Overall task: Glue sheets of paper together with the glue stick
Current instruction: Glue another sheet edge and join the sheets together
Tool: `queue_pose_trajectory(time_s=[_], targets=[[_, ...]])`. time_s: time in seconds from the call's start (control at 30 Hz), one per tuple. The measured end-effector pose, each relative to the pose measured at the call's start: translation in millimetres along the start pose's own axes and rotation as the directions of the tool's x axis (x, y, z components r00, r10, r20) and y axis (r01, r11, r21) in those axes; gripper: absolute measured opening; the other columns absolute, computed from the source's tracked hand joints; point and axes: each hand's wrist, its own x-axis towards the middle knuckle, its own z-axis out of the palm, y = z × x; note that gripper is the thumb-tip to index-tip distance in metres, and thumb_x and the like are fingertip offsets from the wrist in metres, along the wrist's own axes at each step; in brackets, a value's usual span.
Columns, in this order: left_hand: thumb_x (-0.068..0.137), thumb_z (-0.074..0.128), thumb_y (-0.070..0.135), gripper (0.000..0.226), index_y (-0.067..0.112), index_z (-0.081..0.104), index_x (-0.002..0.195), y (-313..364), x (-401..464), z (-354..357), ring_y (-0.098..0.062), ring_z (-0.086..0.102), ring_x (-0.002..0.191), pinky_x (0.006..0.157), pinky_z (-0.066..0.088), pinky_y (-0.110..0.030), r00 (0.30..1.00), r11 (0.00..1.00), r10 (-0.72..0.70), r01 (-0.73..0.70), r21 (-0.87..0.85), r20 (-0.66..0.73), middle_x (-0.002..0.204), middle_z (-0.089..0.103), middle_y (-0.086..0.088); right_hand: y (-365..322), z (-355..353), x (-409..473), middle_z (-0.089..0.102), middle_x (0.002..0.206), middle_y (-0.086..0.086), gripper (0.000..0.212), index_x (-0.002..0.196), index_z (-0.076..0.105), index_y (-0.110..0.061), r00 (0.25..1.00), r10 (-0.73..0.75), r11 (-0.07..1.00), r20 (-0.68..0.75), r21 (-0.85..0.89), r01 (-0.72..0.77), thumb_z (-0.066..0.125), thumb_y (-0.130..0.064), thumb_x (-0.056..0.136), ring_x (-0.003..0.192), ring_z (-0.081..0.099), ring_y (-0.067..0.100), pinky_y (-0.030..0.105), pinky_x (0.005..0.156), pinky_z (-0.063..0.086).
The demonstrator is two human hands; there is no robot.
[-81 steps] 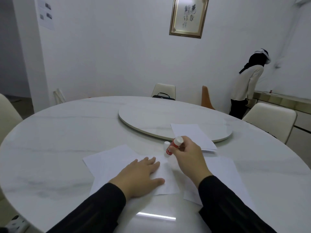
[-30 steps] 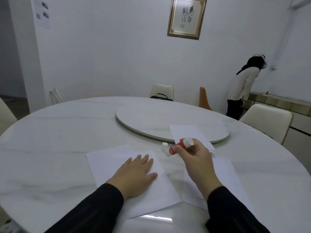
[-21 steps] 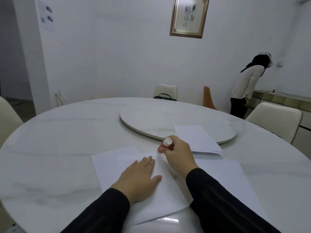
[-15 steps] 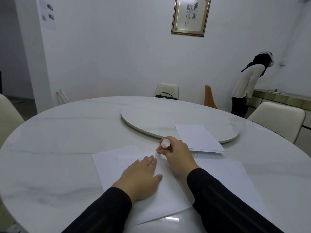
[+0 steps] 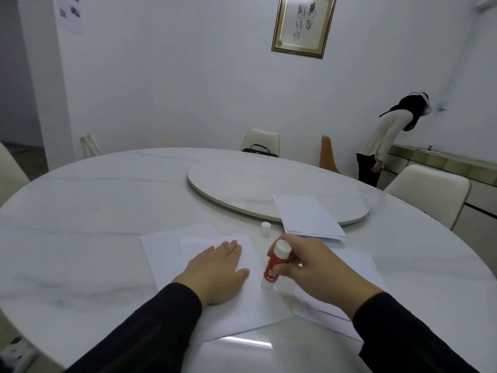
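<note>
A white sheet of paper lies on top of another sheet at the near side of the table. My left hand rests flat on the top sheet, fingers straight. My right hand grips a red and white glue stick, held nearly upright with its lower end touching the right edge of the top sheet. The stick's white cap stands alone on the table just beyond the sheets. More paper lies under my right hand.
A stack of white sheets overhangs the raised turntable of the round marble table. Cream chairs stand around it. A person bends over a counter at the far right.
My right hand has drawn the glue stick from the top sheet's far edge down along its right side towards me. The cap, hidden before, now shows. My left hand stays put.
</note>
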Motion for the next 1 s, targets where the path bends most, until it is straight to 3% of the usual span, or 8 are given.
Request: queue_pose_trajectory(time_s=[0.33,0.47,0.53,0.63,0.7,0.8,0.9,1.0], targets=[[0.097,0.028,0.045,0.065,0.02,0.005,0.152,0,0,-1,-0.009,0.0,0.148,0.12,0.002,-0.029,1.0,0.999,-0.018,0.018,-0.034,-0.011,0.161,-0.001,0.006,12,-15,-50,0.072,0.091,-0.005,0.019,0.087,0.069,-0.031,0.998,-0.042,0.942,0.035,0.334,0.028,0.071,-0.022,0.07,0.086,0.066,0.019,0.03,0.083,0.054],[0.093,0.032,0.052,0.063,0.017,0.03,0.145,6,-6,-3,-0.019,0.027,0.141,0.112,0.024,-0.035,0.98,0.987,-0.156,0.16,0.025,-0.124,0.155,0.028,-0.001,15,-23,-39,0.074,0.08,0.011,0.034,0.076,0.073,-0.014,0.956,0.107,0.488,-0.273,0.852,0.189,0.089,-0.018,0.047,0.066,0.064,0.018,0.019,0.059,0.054],[0.092,0.031,0.055,0.055,0.018,0.046,0.13,8,-9,-5,-0.021,0.039,0.128,0.102,0.031,-0.035,0.959,0.97,-0.203,0.224,0.093,-0.197,0.137,0.047,-0.001,16,-25,-21,0.069,0.077,0.012,0.021,0.079,0.065,-0.006,0.909,0.271,0.252,-0.317,0.935,0.251,0.078,-0.006,0.063,0.061,0.067,0.016,0.019,0.059,0.057],[0.094,0.03,0.052,0.046,0.02,0.054,0.116,5,-13,-9,-0.02,0.044,0.116,0.094,0.035,-0.032,0.941,0.963,-0.219,0.251,0.102,-0.257,0.12,0.055,0.0,14,-22,10,0.066,0.085,0.015,0.019,0.092,0.055,-0.003,0.857,0.455,0.099,-0.243,0.97,0.223,0.06,0.01,0.08,0.066,0.071,0.018,0.023,0.064,0.059],[0.092,0.034,0.052,0.044,0.022,0.054,0.117,2,-16,-11,-0.019,0.044,0.116,0.093,0.037,-0.031,0.935,0.966,-0.22,0.249,0.072,-0.279,0.119,0.054,0.001,15,-17,28,0.069,0.092,0.01,0.024,0.102,0.058,-0.007,0.863,0.458,0.169,-0.214,0.974,0.152,0.064,0.004,0.082,0.076,0.068,0.018,0.026,0.072,0.054],[0.086,0.043,0.059,0.049,0.024,0.052,0.119,0,-18,-13,-0.018,0.043,0.116,0.094,0.038,-0.028,0.921,0.966,-0.243,0.259,0.014,-0.304,0.119,0.05,0.003,23,-4,50,0.071,0.099,0.004,0.032,0.111,0.06,-0.014,0.858,0.449,0.477,-0.251,0.879,0.007,0.066,0.001,0.083,0.088,0.066,0.017,0.027,0.078,0.049],[0.08,0.048,0.065,0.057,0.025,0.052,0.12,1,-18,-14,-0.017,0.043,0.115,0.092,0.037,-0.027,0.916,0.963,-0.262,0.269,-0.018,-0.305,0.118,0.049,0.004,28,9,67,0.072,0.093,0.0,0.026,0.104,0.066,-0.01,0.838,0.439,0.733,-0.323,0.669,-0.126,0.072,-0.006,0.078,0.081,0.068,0.013,0.028,0.071,0.054],[0.075,0.05,0.069,0.063,0.027,0.051,0.121,2,-18,-16,-0.017,0.044,0.116,0.092,0.037,-0.028,0.91,0.957,-0.28,0.288,-0.019,-0.307,0.119,0.048,0.004,30,23,78,0.068,0.084,-0.006,0.023,0.095,0.067,-0.014,0.845,0.387,0.867,-0.369,0.458,-0.197,0.077,-0.015,0.074,0.072,0.062,0.003,0.009,0.056,0.042]])
